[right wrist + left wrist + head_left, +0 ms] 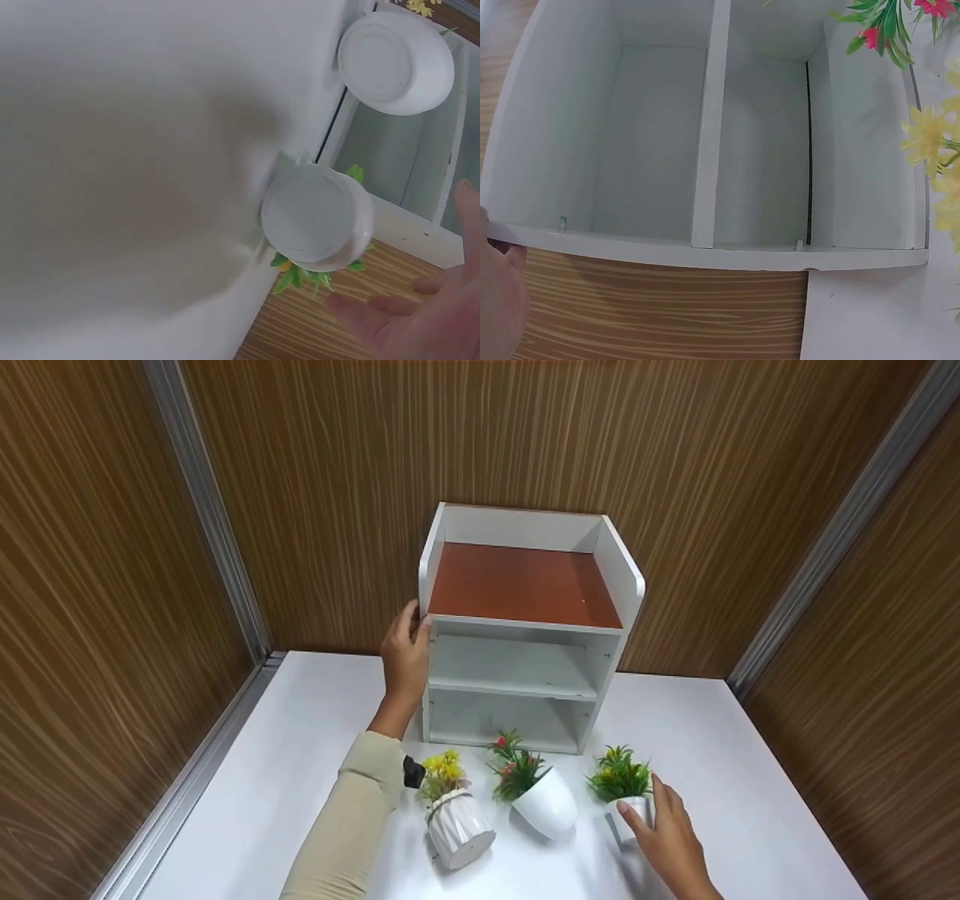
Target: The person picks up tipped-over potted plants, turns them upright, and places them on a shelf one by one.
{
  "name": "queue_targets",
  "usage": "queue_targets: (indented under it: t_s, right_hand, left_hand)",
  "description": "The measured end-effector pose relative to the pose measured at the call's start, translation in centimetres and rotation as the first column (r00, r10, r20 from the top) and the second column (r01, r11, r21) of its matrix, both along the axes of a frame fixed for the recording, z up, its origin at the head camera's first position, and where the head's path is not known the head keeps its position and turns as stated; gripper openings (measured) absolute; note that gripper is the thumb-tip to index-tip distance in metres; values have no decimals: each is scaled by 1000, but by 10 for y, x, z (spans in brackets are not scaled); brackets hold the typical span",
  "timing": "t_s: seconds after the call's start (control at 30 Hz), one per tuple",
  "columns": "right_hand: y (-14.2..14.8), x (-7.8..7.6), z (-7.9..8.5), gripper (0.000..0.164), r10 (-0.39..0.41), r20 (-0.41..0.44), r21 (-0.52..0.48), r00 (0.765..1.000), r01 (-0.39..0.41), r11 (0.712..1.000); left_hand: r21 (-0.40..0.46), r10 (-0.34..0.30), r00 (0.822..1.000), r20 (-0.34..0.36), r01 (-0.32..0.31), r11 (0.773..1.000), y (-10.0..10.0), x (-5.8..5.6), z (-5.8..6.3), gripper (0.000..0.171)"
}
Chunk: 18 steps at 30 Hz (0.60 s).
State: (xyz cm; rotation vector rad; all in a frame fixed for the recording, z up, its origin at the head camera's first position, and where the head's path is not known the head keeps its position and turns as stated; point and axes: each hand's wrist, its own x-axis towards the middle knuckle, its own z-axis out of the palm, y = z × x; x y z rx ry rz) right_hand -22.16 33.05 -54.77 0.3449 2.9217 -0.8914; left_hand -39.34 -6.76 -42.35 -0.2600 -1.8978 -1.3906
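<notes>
My left hand (406, 656) grips the left side panel of a small white shelf unit (616, 570), fingers on its outside and thumb by the front edge. In the left wrist view, part of that hand (502, 300) shows at the panel's end. My right hand (671, 836) is beside a white pot with green and yellow leaves (621, 774), thumb in front and fingers on the right. The right wrist view shows these fingers spread, apart from the pot (311, 214). That pot lies tipped, its base towards me.
A ribbed white pot with yellow flowers (459, 829) lies tipped at the left. Between the others lies a rounded white pot with red flowers (549, 806). All are on the white table (720, 765) before the shelf. Wood-grain panels (337, 510) stand behind and at both sides.
</notes>
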Motion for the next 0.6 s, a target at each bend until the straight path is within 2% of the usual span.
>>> queue_targets:
  t_s: [0.1, 0.23, 0.6]
  right_hand:
    - [2, -1, -5, 110, -7, 5, -15, 1000, 7, 1000]
    - [4, -1, -12, 101, -9, -30, -22, 1000, 8, 1000]
    - [6, -1, -24, 101, -7, -47, -22, 999, 6, 1000]
  left_hand:
    - [6, -10, 1000, 5, 10, 1000, 1, 1, -1, 43]
    - [11, -31, 999, 15, 31, 999, 1, 1, -2, 44]
    - [11, -22, 999, 35, 21, 1000, 0, 2, -5, 44]
